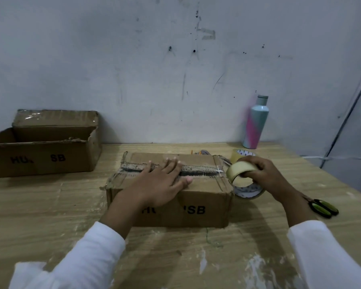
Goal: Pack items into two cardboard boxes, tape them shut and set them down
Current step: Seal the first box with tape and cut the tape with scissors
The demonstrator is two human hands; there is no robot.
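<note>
Our left hand (163,181) stretches in from lower left and lies flat on the closed cardboard box (206,195) mid-frame on the tabletop (50,205), fingers straight and spread over its seam; our right hand (267,174), just right of the box, has fingers curled round a tape roll (241,171); the second box (40,157) sits open at far left

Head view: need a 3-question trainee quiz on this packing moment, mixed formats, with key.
1. True or false: the left hand lies flat on top of the closed box.
2. The tape roll is: A gripped by the right hand; B lying on the closed box; C inside the closed box.
3. What lies on the table beside the right wrist?
Key: 1 true; 2 A; 3 scissors.
</note>
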